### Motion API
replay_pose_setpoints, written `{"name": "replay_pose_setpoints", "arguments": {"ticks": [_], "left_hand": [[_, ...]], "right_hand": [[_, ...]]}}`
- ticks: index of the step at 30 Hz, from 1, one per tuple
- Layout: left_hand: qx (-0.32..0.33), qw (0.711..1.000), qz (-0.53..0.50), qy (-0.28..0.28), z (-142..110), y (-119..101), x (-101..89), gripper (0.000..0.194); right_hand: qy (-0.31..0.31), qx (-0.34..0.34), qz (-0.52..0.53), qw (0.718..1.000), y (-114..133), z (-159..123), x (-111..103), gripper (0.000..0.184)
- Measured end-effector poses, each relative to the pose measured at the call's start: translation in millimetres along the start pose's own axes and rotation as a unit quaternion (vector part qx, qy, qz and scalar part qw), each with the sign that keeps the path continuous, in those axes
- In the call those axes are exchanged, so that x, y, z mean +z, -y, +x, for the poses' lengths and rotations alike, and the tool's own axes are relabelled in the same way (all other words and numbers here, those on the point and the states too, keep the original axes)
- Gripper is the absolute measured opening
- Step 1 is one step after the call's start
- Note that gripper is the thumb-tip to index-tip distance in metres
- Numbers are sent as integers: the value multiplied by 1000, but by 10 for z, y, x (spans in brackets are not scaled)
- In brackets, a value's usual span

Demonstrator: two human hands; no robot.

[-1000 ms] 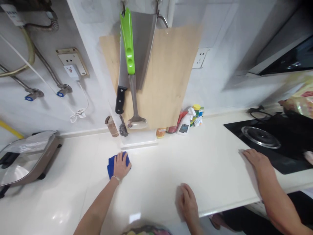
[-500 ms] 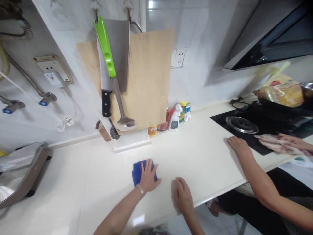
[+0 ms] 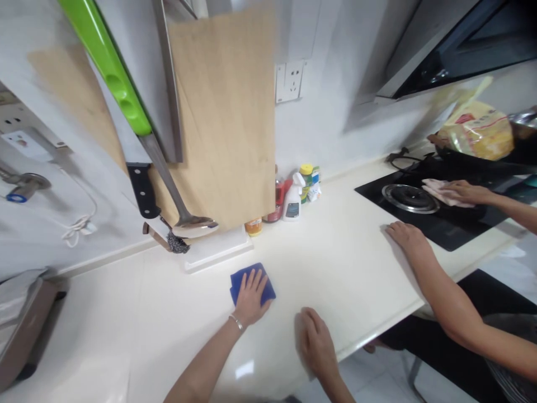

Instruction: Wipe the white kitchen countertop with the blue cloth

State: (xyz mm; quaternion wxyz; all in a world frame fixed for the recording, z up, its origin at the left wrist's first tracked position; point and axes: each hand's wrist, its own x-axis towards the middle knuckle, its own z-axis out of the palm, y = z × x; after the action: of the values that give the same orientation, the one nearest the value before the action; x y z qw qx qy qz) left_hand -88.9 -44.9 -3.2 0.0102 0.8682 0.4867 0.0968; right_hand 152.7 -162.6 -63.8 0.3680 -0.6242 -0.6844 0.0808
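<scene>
My left hand (image 3: 250, 302) lies flat on a folded blue cloth (image 3: 267, 287), fingers stretched and a little apart, pressing it on the white countertop (image 3: 327, 263). A bracelet circles that wrist. My right hand (image 3: 316, 341) rests near the counter's front edge, to the right of the cloth. Its fingers are curled together, and nothing shows in them, though the underside is hidden.
Against the wall hang a wooden board (image 3: 230, 123), a green-handled ladle (image 3: 121, 92) and a knife (image 3: 142, 190). Behind the cloth stands a spray bottle (image 3: 292, 198). At right, a co-worker's hand (image 3: 467, 193) holds a pale cloth (image 3: 440, 190) on the black cooktop (image 3: 451, 229).
The view has shifted closer to the hanging tools. My left hand stays on the blue cloth, which now lies turned a little. The co-worker's pale cloth has moved back onto the cooktop beside the burner.
</scene>
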Motion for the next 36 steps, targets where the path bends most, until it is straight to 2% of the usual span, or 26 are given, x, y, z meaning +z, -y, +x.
{"name": "replay_pose_setpoints", "arguments": {"ticks": [3, 7, 11, 18, 22, 26, 32, 36], "left_hand": [[-15, 1000, -22, 2, 342, 12, 64, 74], [15, 999, -49, 14, 782, 54, 147, 76], [31, 997, -69, 19, 1164, 79, 227, 81], [74, 993, -84, 28, 1723, 258, 310, 77], [64, 994, -84, 21, 1937, 349, 330, 75], [28, 995, -93, 10, 1829, 244, 334, 74], [10, 996, -88, -21, 1211, -47, 317, 76], [10, 996, -89, -21, 823, 37, 194, 74]], "right_hand": [[7, 2, -8, 1000, 8, -14, -26, 40], [22, 12, -17, 1000, 5, -34, -46, 41], [9, -1, -16, 1000, -45, -43, -47, 41], [21, 0, -29, 999, -131, -74, -25, 38], [3, 22, -9, 1000, -92, -40, -31, 35], [3, 22, -3, 1000, -36, 15, -81, 36], [-16, -3, -13, 1000, 0, 33, -118, 37], [-18, -12, 2, 1000, 11, 23, -137, 42]]}}
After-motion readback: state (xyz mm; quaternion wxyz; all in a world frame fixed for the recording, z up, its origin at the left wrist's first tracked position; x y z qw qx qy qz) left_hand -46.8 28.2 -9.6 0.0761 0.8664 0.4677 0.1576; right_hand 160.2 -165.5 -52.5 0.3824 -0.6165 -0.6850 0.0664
